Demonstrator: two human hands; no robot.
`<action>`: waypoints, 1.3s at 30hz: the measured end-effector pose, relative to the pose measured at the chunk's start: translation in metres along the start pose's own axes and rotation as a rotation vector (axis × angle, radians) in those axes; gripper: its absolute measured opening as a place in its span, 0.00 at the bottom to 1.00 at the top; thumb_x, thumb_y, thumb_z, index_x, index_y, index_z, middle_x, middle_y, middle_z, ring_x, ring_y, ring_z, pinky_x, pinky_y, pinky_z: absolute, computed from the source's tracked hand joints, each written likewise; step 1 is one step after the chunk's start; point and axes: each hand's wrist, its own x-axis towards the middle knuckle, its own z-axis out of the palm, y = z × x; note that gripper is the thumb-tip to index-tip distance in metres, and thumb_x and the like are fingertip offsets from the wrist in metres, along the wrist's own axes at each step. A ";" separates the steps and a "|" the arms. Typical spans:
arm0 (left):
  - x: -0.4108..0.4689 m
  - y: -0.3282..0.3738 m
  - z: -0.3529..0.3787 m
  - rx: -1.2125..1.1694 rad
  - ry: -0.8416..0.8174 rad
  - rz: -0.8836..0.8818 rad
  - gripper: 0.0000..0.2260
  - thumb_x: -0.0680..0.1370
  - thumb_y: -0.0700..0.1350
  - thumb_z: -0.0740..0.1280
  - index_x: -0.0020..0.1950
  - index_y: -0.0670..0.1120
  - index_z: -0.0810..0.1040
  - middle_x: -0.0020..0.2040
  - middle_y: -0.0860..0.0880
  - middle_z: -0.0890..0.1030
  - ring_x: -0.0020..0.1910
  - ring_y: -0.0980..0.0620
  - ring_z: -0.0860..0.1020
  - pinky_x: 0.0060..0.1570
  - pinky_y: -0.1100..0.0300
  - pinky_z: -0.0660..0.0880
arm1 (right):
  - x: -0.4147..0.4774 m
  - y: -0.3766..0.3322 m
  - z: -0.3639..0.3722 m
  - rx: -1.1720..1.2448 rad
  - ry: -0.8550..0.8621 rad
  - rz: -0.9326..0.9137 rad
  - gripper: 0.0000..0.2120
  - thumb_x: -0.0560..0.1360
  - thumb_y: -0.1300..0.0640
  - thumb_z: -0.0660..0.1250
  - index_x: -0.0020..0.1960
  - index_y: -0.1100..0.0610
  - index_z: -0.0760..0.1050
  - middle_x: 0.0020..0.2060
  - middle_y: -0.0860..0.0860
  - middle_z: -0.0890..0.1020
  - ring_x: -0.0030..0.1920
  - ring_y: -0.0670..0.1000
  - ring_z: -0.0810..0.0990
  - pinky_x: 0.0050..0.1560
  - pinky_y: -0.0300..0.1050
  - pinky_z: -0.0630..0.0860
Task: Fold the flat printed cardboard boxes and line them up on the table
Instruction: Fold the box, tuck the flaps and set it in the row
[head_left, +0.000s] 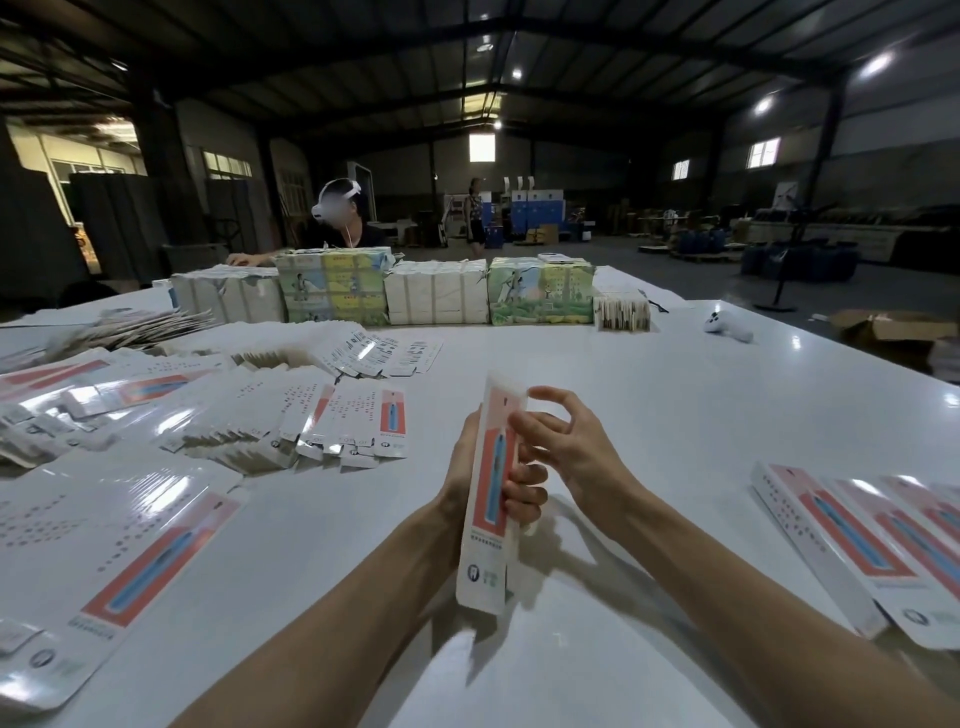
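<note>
A long narrow printed box (488, 499), white with a red panel and a blue toothbrush picture, stands tilted above the white table (649, 405). My left hand (467, 467) grips it from behind, fingertips curling round its right edge. My right hand (566, 441) is beside the box's upper right edge with fingers spread and loosely bent; whether they touch the card is unclear. Folded boxes (883, 551) lie side by side at the right. Flat blanks (104, 561) lie at the near left, and more are fanned out (291, 415) further back.
Wrapped bundles of printed cartons (436, 288) form a wall across the far side of the table. A person wearing a headset (340, 218) sits behind them. A white controller (727, 325) lies at the far right, with an open carton (893, 327) beyond the edge.
</note>
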 end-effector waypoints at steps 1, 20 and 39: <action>-0.001 -0.001 -0.001 -0.049 -0.014 -0.018 0.26 0.83 0.65 0.52 0.40 0.46 0.72 0.26 0.49 0.74 0.21 0.54 0.74 0.22 0.64 0.75 | -0.001 0.001 0.002 -0.007 -0.008 -0.009 0.28 0.74 0.46 0.78 0.68 0.52 0.70 0.52 0.56 0.88 0.51 0.56 0.88 0.55 0.52 0.84; 0.013 -0.018 0.000 0.661 0.184 0.541 0.53 0.68 0.56 0.81 0.79 0.70 0.45 0.72 0.47 0.71 0.58 0.49 0.83 0.49 0.58 0.84 | -0.007 -0.006 -0.010 -0.088 0.130 -0.054 0.16 0.80 0.47 0.72 0.66 0.44 0.76 0.50 0.45 0.88 0.49 0.51 0.89 0.42 0.46 0.85; 0.005 -0.012 -0.005 0.668 0.192 0.328 0.44 0.67 0.46 0.77 0.76 0.60 0.56 0.58 0.40 0.79 0.44 0.46 0.87 0.41 0.57 0.83 | -0.001 0.006 -0.013 -0.178 0.115 0.027 0.17 0.82 0.38 0.66 0.61 0.51 0.76 0.49 0.50 0.87 0.46 0.52 0.88 0.45 0.45 0.85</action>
